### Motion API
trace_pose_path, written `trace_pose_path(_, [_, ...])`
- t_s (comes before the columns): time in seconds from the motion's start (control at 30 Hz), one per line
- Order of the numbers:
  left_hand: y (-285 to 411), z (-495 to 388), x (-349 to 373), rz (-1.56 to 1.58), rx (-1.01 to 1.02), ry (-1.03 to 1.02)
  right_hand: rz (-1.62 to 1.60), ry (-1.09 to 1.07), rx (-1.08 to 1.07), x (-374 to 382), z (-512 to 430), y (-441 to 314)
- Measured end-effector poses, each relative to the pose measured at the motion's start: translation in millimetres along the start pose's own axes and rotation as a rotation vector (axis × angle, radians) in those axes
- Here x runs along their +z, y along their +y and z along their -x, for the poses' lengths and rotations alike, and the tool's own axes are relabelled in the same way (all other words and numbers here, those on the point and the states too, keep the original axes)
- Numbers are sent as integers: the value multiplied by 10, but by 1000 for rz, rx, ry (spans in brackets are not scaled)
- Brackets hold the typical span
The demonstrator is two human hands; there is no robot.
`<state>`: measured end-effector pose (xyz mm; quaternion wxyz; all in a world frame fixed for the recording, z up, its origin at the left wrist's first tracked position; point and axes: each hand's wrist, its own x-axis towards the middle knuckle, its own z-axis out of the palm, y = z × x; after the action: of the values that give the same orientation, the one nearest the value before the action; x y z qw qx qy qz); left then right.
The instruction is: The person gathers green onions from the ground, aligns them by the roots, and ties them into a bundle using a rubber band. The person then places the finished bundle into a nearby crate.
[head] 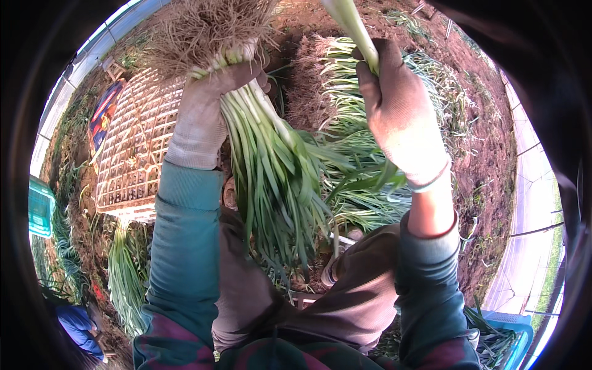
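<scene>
My gloved left hand (226, 81) is closed round a thick bunch of green leafy stalks (273, 157), just below its bushy brown roots. The leaves hang down over my lap. At the upper right my gloved right hand (393, 92) grips a pale green stalk (354, 30) that points up and out of view at the top. Between and beyond my hands, rows of similar plants (340, 88) lie on the soil, roots to the left and leaves to the right. More loose leafy plants (365, 199) lie below them, near my right knee.
An upturned-looking plastic lattice crate (138, 152) stands at the left, with a leafy bunch (125, 277) below it. A teal crate (40, 208) is at the far left, and a blue crate (518, 328) holding leaves at the lower right. Part of another person (78, 328) shows at the lower left.
</scene>
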<state>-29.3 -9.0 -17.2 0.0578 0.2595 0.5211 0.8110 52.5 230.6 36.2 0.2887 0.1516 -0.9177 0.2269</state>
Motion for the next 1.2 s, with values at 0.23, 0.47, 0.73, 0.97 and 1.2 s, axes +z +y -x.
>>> trace_pose_path(0.23, [-125,38,-72,227,55,12,-52,-240,169,555,90,-473])
trace_pose_path(0.47, [-146,88,25,-16,101,134,292,31,177,743,120,-629])
trace_pose_path(0.73, [-80,94,348,-226,152,161,574,19,163,817,199,-715])
trace_pose_path(0.97, [78,141,463,-309,183,301,-155,-422,56,128,17,-208])
trace_pose_path(1.2, [-92,138,623,-341,344,294,-182,-450,184,704,188,-506])
